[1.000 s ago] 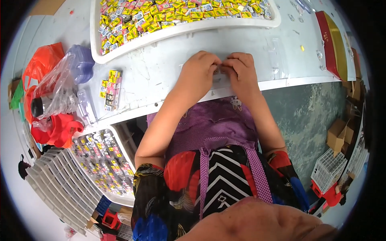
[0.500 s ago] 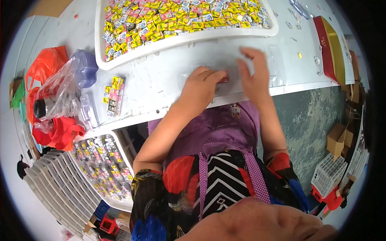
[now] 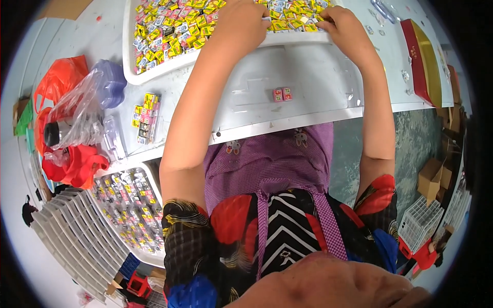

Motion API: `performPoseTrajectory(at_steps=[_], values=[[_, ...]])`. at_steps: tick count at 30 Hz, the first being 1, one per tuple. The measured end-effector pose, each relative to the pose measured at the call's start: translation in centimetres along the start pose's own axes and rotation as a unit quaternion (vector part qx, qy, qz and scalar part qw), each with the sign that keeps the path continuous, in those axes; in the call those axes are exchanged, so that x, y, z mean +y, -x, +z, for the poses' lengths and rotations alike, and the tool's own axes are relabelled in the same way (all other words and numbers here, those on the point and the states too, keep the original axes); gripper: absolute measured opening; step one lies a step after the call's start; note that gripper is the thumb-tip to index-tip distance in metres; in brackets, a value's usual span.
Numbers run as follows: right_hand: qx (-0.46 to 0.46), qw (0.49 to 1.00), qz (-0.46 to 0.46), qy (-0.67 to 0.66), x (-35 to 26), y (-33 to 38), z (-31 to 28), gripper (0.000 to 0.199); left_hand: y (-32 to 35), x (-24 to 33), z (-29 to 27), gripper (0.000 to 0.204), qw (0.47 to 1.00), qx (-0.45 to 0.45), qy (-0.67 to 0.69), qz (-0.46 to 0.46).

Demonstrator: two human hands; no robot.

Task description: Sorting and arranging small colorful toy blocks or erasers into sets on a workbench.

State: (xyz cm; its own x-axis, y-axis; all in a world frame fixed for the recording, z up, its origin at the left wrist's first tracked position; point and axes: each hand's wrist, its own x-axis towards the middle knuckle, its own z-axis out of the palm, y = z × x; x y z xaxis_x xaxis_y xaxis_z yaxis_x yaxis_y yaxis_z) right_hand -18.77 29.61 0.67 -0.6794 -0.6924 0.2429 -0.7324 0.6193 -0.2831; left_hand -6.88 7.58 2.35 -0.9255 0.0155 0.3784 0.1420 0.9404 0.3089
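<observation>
A white tray (image 3: 179, 65) at the far side of the table is filled with small printed blocks (image 3: 179, 36) in yellow, pink, blue and white. Over its middle, my left hand (image 3: 242, 25) is bent closed, with a small pale block (image 3: 266, 19) at its fingertips. My right hand (image 3: 345, 30) reaches over the tray's near right rim, thumb and fingers pinched among the blocks; what they grip is hidden. Two pink blocks (image 3: 282, 94) sit side by side on the table between my forearms, untouched.
A small grouped stack of blocks (image 3: 146, 118) stands left on the table, by clear plastic cases (image 3: 114, 137) and red bags (image 3: 61, 77). A red and gold box (image 3: 421, 64) lies at right. Below left, another tray (image 3: 154, 205) holds packed blocks.
Both hands have moved away from the table's near edge, up into the tray of blocks. The pink blocks my left hand covered now lie uncovered on the table.
</observation>
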Motion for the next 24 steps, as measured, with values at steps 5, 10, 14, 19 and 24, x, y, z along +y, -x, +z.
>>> performPoseTrajectory(at_steps=[5, 10, 14, 19, 24], values=[[0.109, 0.984, 0.049, -0.129, -1.2, 2.2, 0.1, 0.018, -0.6, -0.6, 2.1, 0.01, 0.994, 0.031, 0.108, 0.019], [0.113, 0.956, -0.006, -0.27, -5.5, 6.9, -0.9, 0.013, 4.8, 2.6, -2.7, 0.017, 0.966, 0.021, 0.249, -0.067], [-0.061, 0.921, -0.06, -0.38, -8.6, 8.7, 1.2, 0.017, 11.1, 3.0, -1.7, 0.019, 0.886, -0.099, 0.387, -0.237], [-0.136, 0.925, -0.153, -0.32, -9.6, 8.1, 3.7, 0.017, 14.0, 4.7, 0.9, 0.012, 0.914, -0.02, 0.301, -0.273], [-0.151, 0.936, -0.197, -0.248, -9.7, 7.9, 4.2, 0.018, 14.2, 4.9, 1.1, 0.007, 0.928, -0.026, 0.269, -0.257]])
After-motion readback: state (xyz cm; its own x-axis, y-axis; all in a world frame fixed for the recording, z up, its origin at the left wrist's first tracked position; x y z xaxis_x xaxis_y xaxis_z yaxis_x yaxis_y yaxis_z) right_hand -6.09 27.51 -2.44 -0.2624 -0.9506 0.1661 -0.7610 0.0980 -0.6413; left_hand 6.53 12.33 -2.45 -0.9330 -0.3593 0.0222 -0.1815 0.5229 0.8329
